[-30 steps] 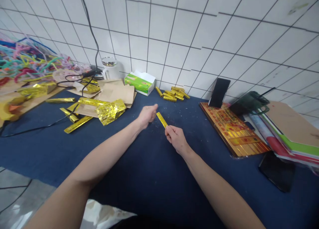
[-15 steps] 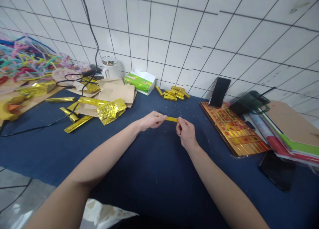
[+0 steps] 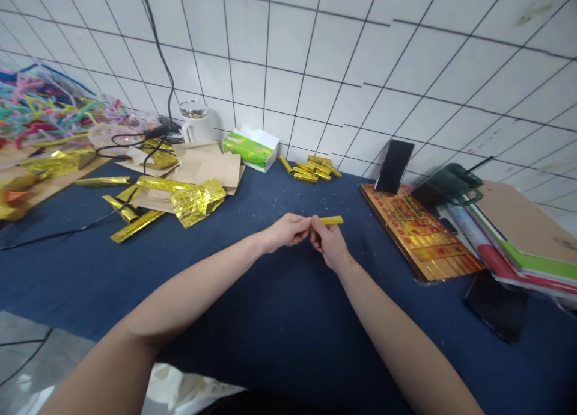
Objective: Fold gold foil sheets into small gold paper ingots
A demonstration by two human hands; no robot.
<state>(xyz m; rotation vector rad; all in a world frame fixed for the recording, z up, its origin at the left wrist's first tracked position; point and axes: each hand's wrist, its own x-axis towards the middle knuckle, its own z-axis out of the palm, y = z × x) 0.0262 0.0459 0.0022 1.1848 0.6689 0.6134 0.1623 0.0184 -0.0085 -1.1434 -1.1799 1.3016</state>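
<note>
Fingers of the right hand [image 3: 332, 245] are closed in a pinch on a narrow, shiny gold strip [image 3: 332, 220], one end jutting out past them over the dark blue cloth-covered worktop [image 3: 279, 301]. The left hand [image 3: 287, 231] has curled fingers, their tips meeting the right's; whether they grip the strip is hidden. Meeting this way probably steadies it. Short gold rolls [image 3: 305, 177] lie bunched near the wall, perhaps to leave elbow room.
</note>
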